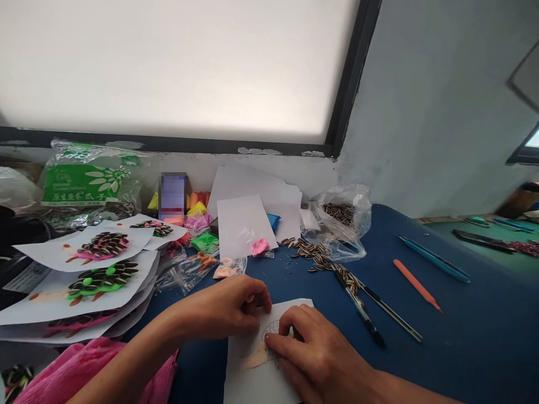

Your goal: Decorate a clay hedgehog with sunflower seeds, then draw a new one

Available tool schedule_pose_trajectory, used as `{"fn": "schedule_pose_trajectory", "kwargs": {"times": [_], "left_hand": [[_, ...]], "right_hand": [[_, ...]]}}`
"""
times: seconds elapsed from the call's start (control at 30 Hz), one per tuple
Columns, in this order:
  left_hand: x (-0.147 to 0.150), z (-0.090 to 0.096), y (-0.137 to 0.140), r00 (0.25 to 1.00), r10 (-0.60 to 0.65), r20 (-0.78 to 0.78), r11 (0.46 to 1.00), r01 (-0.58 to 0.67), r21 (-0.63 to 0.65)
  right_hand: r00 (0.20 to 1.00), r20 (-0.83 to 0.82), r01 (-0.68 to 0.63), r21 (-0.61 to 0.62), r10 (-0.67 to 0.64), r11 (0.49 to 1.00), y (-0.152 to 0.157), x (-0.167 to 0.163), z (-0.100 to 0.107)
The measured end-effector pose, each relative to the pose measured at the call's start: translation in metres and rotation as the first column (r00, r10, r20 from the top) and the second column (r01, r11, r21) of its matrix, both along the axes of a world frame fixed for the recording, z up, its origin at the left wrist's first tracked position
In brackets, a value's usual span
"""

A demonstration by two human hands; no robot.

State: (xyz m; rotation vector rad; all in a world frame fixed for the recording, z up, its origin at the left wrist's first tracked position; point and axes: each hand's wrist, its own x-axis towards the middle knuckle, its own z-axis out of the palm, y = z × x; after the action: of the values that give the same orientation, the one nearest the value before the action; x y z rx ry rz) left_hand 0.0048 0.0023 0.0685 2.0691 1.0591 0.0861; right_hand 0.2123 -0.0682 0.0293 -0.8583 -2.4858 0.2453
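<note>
A white sheet of paper (pixel 240 387) lies in front of me, with a pen-drawn outline and a flattened patch of peach modelling clay (pixel 257 357) on it. My right hand (pixel 315 348) is bent over the sheet, its thumb tip pressed at the clay's upper right edge and its other fingers curled over the drawing. My left hand (pixel 238 306) rests at the sheet's upper left edge. Its fingers are half curled, with a gap to the thumb and nothing visible between them. Just beyond it is a lump of peach clay (pixel 226 268) on plastic wrap.
Sunflower seeds (pixel 314 252) spill from a clear bag (pixel 357 224). Pens (pixel 396 314), an orange clay tool (pixel 416 285) and a blue pen (pixel 435 259) lie right. Finished seed-and-clay hedgehog pictures (pixel 138 306) are stacked left, above pink material (pixel 84 370). A phone (pixel 172 193) stands behind.
</note>
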Motion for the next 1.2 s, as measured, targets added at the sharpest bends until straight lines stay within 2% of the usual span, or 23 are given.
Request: {"fn": "schedule_pose_trajectory", "kwargs": {"times": [0.23,0.43,0.63,0.8,0.97,1.1,1.2], "left_hand": [[-0.003,0.008,0.0,0.999,-0.043,-0.026,0.999,0.044,0.007],[-0.005,0.016,-0.005,0.992,-0.026,-0.124,0.998,0.018,-0.068],[0.004,0.015,-0.012,0.976,-0.036,-0.216,0.999,0.041,0.016],[0.004,0.014,-0.011,0.976,-0.043,-0.214,0.999,0.045,0.003],[0.004,0.014,-0.011,0.977,-0.051,-0.206,0.999,0.053,0.006],[0.003,0.012,-0.011,0.977,-0.044,-0.211,0.999,0.049,0.019],[0.002,0.011,-0.011,0.977,-0.045,-0.211,0.999,0.05,0.017]], "right_hand": [[1.0,-0.003,0.012,0.007,-0.012,1.0,0.0,-0.002,0.001],[1.0,-0.007,-0.002,-0.025,0.002,1.0,0.001,-0.003,-0.001],[1.0,-0.004,-0.001,-0.003,0.001,1.0,0.001,-0.004,-0.001],[0.999,0.039,-0.002,-0.002,0.002,1.0,0.002,-0.006,0.001],[0.998,0.061,0.0,0.048,-0.003,0.999,0.003,-0.004,0.002],[1.0,0.002,0.012,0.042,-0.012,0.999,0.001,0.0,0.003],[0.999,-0.042,0.02,0.132,-0.015,0.991,0.0,0.001,-0.002]]}}
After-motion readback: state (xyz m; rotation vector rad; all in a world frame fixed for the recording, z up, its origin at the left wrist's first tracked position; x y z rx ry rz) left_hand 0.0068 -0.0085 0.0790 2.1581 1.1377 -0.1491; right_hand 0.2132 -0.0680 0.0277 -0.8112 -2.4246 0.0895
